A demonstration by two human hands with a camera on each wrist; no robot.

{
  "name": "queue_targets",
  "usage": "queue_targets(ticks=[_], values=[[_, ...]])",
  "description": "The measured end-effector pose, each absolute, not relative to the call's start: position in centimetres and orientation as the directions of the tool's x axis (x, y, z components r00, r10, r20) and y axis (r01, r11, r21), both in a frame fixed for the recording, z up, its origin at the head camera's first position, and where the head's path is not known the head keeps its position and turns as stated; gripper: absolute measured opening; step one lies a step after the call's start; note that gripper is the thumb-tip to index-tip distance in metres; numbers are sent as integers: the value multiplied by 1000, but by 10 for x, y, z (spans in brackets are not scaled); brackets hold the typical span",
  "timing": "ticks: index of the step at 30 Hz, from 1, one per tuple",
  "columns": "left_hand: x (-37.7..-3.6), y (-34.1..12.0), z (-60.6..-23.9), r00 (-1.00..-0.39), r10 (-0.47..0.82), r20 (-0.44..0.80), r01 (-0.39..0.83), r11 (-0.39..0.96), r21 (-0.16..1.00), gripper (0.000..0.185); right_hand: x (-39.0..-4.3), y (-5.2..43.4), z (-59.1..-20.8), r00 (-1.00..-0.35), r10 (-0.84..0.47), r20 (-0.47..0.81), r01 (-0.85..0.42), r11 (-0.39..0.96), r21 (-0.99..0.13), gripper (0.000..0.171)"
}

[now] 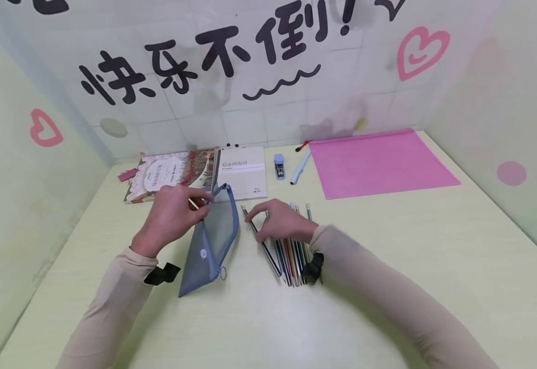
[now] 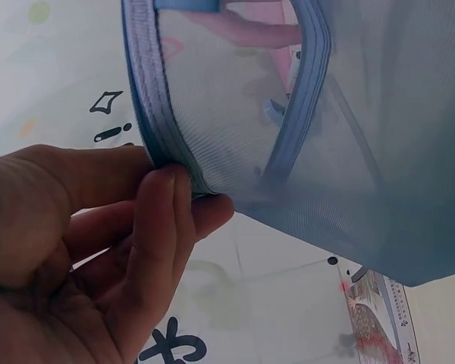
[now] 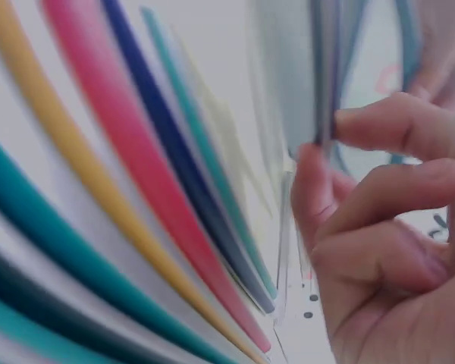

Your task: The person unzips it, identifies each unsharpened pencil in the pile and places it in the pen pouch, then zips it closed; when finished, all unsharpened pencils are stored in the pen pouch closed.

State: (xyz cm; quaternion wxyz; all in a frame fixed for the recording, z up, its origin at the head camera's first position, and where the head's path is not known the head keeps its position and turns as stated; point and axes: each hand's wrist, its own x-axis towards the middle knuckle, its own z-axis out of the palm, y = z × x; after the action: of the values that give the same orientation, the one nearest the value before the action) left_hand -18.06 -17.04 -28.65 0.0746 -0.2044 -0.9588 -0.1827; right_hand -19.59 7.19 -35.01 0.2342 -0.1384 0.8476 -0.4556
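Seen only by left wrist view: left hand [image 2: 98,250] pinching zipper rim of blue mesh pouch [image 2: 303,129], semi-transparent. From head view: pouch standing tilted on counter [image 1: 388,287]; right hand [image 1: 280,220] pinching one dark pencil [image 1: 261,241] beside coloured pencil row [image 1: 293,256].

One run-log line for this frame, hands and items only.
left hand: pinches blue mesh pouch rim, raised | right hand: pinches one pencil from pencil row | table
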Motion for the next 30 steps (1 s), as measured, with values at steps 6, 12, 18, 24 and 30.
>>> queue_targets(ticks=[6,12,18,24,30], values=[[-180,-167,-287,-904,361,228,418,855,305,16,-197,83,-346,-864,-444,-237,108,295,-949,55],[-178,-159,-290,-912,348,217,403,856,323,16,-194,74,-347,-918,-349,-186,124,193,-973,55],[-178,-154,-296,-909,344,234,408,847,342,14,-194,55,-349,-968,-220,-119,100,95,-990,54],[-181,-150,-299,-911,325,252,400,844,358,13,-192,36,-354,-991,-114,-76,60,140,-988,56],[-180,-148,-298,-913,307,270,393,841,372,13,-182,28,-354,-988,-143,-52,21,210,-977,56]])
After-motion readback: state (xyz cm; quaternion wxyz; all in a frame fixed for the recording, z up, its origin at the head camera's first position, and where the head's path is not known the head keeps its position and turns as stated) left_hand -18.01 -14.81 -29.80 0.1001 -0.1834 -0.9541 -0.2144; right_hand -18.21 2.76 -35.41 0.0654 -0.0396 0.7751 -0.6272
